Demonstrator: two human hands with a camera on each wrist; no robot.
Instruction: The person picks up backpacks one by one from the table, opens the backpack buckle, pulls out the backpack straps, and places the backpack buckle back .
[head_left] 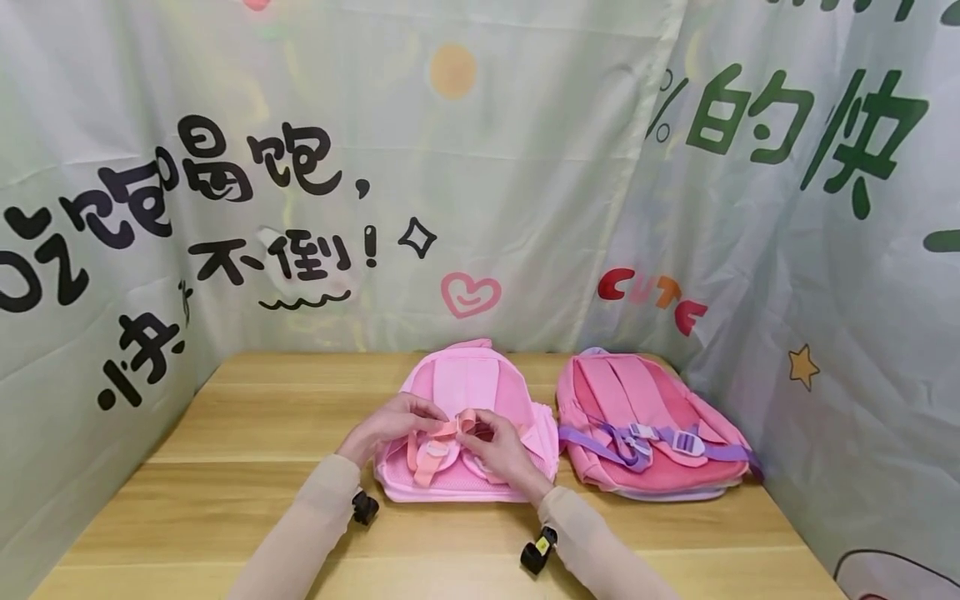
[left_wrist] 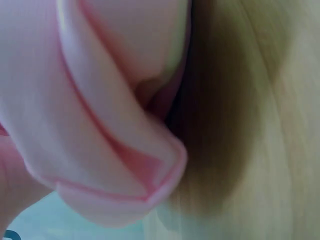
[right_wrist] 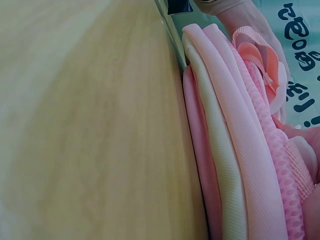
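Observation:
A light pink backpack (head_left: 467,379) lies on the table with its shoulder straps facing up. Over its lower middle, my left hand (head_left: 393,425) pinches a coral webbing strap (head_left: 426,473) between thumb and fingers. My right hand (head_left: 501,450) pinches the same webbing just to the right, where it rises in a small loop. The right wrist view shows the coral strap (right_wrist: 274,65) above the backpack's mesh back (right_wrist: 272,135), seen edge-on. Folded pink fabric of the backpack (left_wrist: 105,125) fills much of the left wrist view, and the left fingertips are hidden there.
To the right lies a second, darker pink backpack (head_left: 600,387), with purple straps (head_left: 600,443) crossed and joined over its lower part. Both lie on a wooden table (head_left: 262,500). Printed cloth curtains (head_left: 525,208) stand behind and at both sides.

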